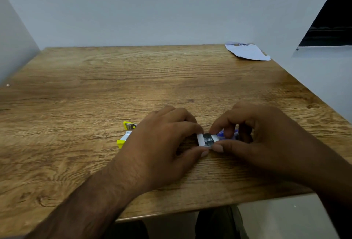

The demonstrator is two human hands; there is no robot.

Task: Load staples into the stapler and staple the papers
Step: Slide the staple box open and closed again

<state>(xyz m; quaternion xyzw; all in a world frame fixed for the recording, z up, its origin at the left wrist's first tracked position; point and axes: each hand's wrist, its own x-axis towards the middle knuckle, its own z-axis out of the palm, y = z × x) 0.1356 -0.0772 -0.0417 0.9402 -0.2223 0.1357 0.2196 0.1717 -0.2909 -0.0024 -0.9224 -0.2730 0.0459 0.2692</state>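
At the near centre of the wooden table (95,78), both hands are working on a small staple box (206,140). The left hand (162,143) is pinching the box's white end flap (200,139) between thumb and forefinger, and that flap is standing folded open. The right hand (253,135) is gripping the blue-and-white body of the box from the other side, thumb pressing low at the front, fingers curling over the top. Between the two thumbs the mouth of the box is gaping, and grey metal staples (208,141) are showing inside it. Both sets of fingers are closed on the box; the box itself is sitting down low at the table surface, though whether it is resting on the wood or being held just off it, I cannot tell.

Just to the left, partly tucked behind the left hand, the yellow stapler (126,133) is lying on the table. It is looking opened up, one yellow part pointing up toward the far side and another yellow part angling toward the near side, with silver metal showing between. Neither hand is touching what shows of it.

Over at the far right corner of the table, well apart from the hands, the papers (247,51) are lying flat, white, with one edge reaching the wall.
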